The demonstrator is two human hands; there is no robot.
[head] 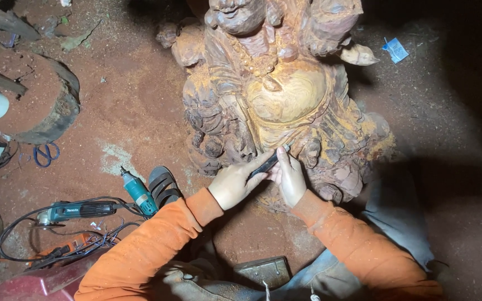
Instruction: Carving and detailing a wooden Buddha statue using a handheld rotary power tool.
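Here both hands — left hand (232,184), right hand (291,179) — grip a dark chisel (265,165) against the knobbly wooden statue (274,95).

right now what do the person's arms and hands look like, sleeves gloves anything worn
Both arms are covered to the wrist by long orange sleeves: the left sleeve and the right sleeve. The fabric looks soft and creased, dusted with pale sawdust, with snug ribbed cuffs. The left hand and right hand are bare: no gloves. No rings or watch can be made out.
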